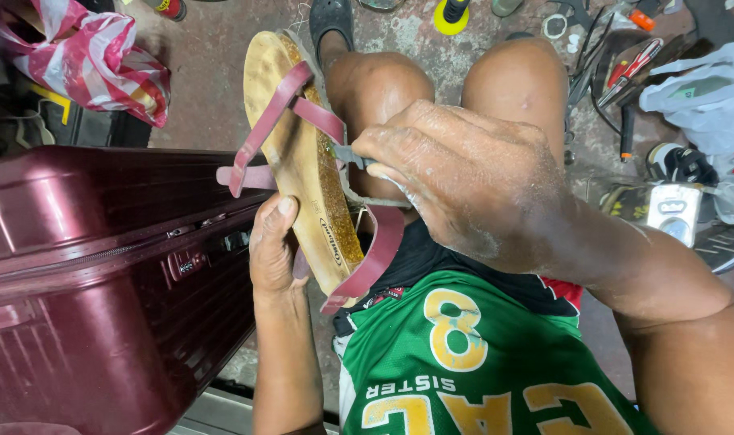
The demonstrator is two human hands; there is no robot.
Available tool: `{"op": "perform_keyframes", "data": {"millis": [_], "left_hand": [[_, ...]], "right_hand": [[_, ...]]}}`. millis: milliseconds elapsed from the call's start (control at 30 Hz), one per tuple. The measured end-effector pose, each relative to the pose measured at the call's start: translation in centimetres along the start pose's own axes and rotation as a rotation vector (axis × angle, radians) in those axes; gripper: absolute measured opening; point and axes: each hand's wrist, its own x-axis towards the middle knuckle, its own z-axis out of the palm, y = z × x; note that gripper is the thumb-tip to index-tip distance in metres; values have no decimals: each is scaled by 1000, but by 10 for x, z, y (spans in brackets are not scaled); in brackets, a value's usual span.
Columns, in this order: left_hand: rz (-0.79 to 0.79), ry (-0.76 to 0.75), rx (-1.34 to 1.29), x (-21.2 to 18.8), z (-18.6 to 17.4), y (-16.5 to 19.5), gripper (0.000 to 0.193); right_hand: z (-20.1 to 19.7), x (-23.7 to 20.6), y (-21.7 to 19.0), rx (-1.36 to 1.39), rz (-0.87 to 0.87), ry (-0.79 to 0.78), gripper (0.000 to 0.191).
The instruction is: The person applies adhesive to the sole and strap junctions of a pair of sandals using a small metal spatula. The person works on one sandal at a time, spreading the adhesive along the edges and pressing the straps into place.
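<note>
Striped bag [93,56]: top left on the floor, a crumpled plastic bag in red, pink and white stripes.
White bag [705,93]: upper right, soft pale plastic, bunched among tools.
Sandal label [332,240]: small dark oval stamp on the tan footbed, near the heel.
Small packet [673,211]: right edge, a pale boxy package with a dark oval mark on its front.
Suitcase lock plate [191,263]: small dark panel beside the zip of the maroon case.

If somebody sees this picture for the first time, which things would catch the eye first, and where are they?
In the middle, the left hand holds a tan sandal with maroon straps, and the right hand presses a small metal tool against its edge. A big maroon suitcase fills the left side.
</note>
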Motion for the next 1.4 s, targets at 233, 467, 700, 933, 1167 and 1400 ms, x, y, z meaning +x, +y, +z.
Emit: {"op": "perform_keyframes", "data": {"millis": [233, 467, 700, 933, 1167, 1400], "left_hand": [[35, 26, 48, -1, 5, -2, 49], [56, 42, 116, 0, 10, -1, 46], [59, 66, 104, -1, 8, -1, 42], [72, 47, 74, -4, 8, 0, 40], [77, 60, 82, -3, 8, -2, 40], [78, 44, 82, -3, 8, -2, 37]], "right_hand": [[4, -7, 4, 62, 0, 68, 36], [9, -12, 9, 82, 17, 140, 28], [15, -18, 9, 84, 32, 180, 21], [25, -23, 7, 35, -3, 233, 19], [26, -24, 10, 58, -42, 219, 24], [24, -28, 14, 120, -49, 151, 27]]}}
